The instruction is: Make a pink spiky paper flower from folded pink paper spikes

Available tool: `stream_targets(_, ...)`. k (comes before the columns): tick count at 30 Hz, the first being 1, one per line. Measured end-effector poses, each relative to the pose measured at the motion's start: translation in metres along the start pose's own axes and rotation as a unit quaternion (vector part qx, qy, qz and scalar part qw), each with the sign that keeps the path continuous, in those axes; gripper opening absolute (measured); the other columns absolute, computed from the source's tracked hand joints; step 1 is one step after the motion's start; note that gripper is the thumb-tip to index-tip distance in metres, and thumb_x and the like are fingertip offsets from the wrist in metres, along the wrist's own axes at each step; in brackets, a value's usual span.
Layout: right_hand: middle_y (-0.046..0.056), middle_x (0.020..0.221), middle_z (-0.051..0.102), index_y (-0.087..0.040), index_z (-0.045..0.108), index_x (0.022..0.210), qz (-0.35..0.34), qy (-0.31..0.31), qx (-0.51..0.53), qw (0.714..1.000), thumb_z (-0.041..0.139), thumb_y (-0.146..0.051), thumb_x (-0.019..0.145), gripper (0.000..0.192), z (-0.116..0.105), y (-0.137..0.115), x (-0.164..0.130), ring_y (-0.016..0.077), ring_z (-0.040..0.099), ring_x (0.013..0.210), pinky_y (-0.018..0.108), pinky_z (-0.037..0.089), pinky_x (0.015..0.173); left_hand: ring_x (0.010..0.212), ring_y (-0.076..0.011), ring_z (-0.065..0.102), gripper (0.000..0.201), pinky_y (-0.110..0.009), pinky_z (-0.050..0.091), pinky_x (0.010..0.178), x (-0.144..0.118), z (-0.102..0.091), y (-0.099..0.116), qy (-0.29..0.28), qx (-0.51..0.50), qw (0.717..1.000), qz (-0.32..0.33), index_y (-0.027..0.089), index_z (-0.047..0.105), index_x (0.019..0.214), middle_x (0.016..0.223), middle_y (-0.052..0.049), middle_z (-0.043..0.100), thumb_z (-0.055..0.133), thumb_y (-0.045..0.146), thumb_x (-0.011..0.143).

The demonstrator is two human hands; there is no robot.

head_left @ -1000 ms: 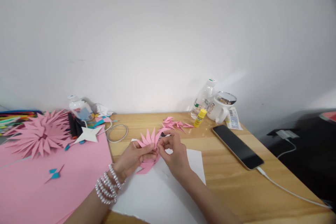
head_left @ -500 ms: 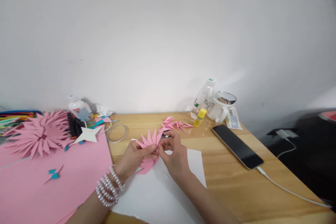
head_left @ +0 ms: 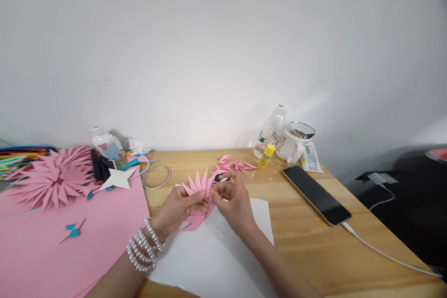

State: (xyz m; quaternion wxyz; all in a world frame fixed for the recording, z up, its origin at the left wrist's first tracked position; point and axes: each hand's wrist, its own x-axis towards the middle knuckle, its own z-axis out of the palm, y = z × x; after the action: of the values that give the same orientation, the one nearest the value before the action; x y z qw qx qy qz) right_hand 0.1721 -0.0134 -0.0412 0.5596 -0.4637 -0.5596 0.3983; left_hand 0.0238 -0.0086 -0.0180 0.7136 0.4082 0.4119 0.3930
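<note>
A pink folded-paper flower (head_left: 196, 184) with pointed petals is held up above a white sheet of paper (head_left: 223, 260). My left hand (head_left: 179, 207), its wrist wearing several strands of pearl beads (head_left: 143, 251), grips the flower from the left with the thumb across the petals' base. At the flower's right side, my right hand (head_left: 232, 200) pinches a petal between thumb and fingers. The lower petals are partly hidden by my fingers. Behind the right hand lies a loose pile of pink folded-paper pieces (head_left: 226, 164), with a dark object partly covered there.
Pink paper sheets (head_left: 104, 242) cover the left side, bearing finished pink paper flowers (head_left: 57, 180) and a white paper star (head_left: 118, 179). A glue stick (head_left: 267, 157), bottle (head_left: 270, 131) and mug (head_left: 292, 144) stand at the back right. A charging phone (head_left: 316, 194) lies nearer.
My right hand has shifted slightly at the flower's right side, its fingers still pinching there. The left hand keeps its grip in nearly the same place.
</note>
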Motion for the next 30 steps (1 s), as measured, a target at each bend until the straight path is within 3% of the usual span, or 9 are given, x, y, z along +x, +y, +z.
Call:
stream_targets(9,-0.005,0.064,0.057,-0.022,0.032,0.095,-0.020,-0.029,0.031,0.999,0.055,-0.013,0.070,0.035,0.001,-0.003,-0.001,0.0112,0.057,0.056,0.025,0.049,0.055,0.054,-0.0130,0.059,0.021,-0.022,0.046,0.051,0.000,0.003,0.001,0.034,0.078,0.996,0.015,0.008,0.068,0.064,0.061,-0.008,0.066,0.071,0.029,0.064)
stream_targets(20,-0.005,0.066,0.057,-0.021,0.032,0.095,-0.010,-0.058,0.045,0.997,0.054,-0.014,0.071,0.033,-0.003,-0.001,0.003,0.0101,0.056,0.057,0.024,0.047,0.056,0.051,-0.0090,0.056,0.018,-0.019,0.045,0.052,-0.002,0.001,0.007,-0.001,0.055,0.998,0.000,0.009,0.068,0.066,0.061,-0.006,0.066,0.069,0.028,0.067)
stream_targets(30,-0.007,0.063,0.054,-0.023,0.032,0.093,0.009,-0.046,0.107,0.993,0.056,-0.016,0.070,0.034,-0.005,-0.003,0.007,0.0089,0.053,0.053,0.022,0.046,0.053,0.049,-0.0086,0.055,0.015,-0.018,0.044,0.049,-0.004,0.004,0.012,0.013,0.033,0.999,0.001,0.010,0.068,0.061,0.057,-0.003,0.065,0.071,0.024,0.064)
